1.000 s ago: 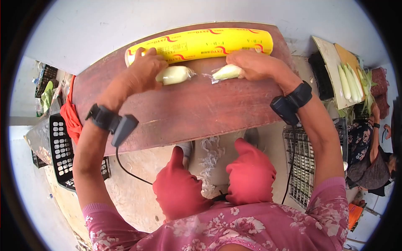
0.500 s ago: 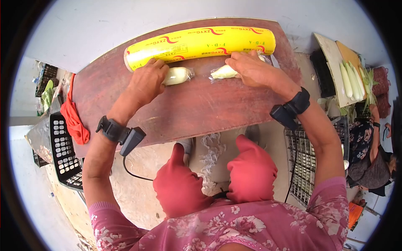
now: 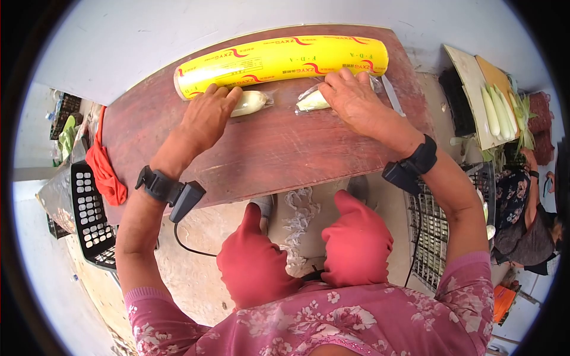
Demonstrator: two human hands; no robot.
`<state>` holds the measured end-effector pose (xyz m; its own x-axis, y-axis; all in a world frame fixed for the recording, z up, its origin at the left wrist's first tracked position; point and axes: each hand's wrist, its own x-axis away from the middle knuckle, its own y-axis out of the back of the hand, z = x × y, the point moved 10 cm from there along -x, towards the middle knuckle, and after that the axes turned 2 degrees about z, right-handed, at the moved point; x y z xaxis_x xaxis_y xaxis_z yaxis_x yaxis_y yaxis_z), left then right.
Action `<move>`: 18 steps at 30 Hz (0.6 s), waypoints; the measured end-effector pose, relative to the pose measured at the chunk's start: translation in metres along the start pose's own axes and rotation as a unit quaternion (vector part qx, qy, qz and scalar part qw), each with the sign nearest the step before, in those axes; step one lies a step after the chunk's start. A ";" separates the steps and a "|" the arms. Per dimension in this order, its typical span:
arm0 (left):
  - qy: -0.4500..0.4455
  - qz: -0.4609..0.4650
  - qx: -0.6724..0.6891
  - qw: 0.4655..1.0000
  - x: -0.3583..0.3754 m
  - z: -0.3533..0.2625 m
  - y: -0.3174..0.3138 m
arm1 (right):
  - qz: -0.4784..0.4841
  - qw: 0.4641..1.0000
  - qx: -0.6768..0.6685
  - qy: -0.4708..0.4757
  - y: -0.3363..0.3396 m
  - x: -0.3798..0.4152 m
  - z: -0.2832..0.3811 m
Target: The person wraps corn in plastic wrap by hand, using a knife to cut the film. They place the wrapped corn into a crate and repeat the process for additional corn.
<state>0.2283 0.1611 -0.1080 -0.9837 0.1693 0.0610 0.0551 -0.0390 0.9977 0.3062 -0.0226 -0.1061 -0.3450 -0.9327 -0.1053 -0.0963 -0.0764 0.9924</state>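
A yellow roll of wrap [image 3: 282, 59] with red print lies along the far side of the dark red table [image 3: 267, 154]. My left hand [image 3: 211, 115] is closed over the left end of a pale, film-wrapped vegetable [image 3: 250, 103]. Another pale vegetable [image 3: 313, 101] in clear film pokes out from under my right hand [image 3: 356, 101], whose fingers curl over it close to the roll. A flat metallic strip, perhaps a knife [image 3: 393, 95], lies right of my right hand.
A red cloth [image 3: 105, 172] hangs at the table's left edge above a black crate [image 3: 89, 207]. Another crate [image 3: 430, 237] stands at the right. Pale long vegetables [image 3: 500, 114] lie on a board farther right, near another person [image 3: 525, 237].
Both hands have shifted slightly, and my right hand has moved a little left, showing more of the metallic strip. The roll and both wrapped vegetables have moved slightly.
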 end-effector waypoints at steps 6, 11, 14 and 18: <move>0.011 -0.027 0.018 0.999 0.004 0.001 0.000 | -0.033 0.999 0.016 -0.019 0.001 -0.004 -0.001; 0.039 -0.038 0.033 0.998 0.011 0.002 0.006 | 0.015 0.999 -0.013 -0.050 0.002 -0.011 -0.002; 0.061 -0.024 0.038 0.997 0.012 0.006 0.007 | 0.049 0.997 -0.014 -0.062 -0.002 -0.012 -0.004; 0.026 -0.058 0.041 0.997 0.014 0.012 0.002 | 0.045 0.997 -0.024 -0.064 -0.004 -0.012 -0.006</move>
<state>0.2170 0.1751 -0.1045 -0.9916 0.1172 -0.0547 -0.0480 0.0596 0.9971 0.3159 -0.0130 -0.1088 -0.4669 -0.8841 -0.0192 -0.0161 -0.0133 0.9998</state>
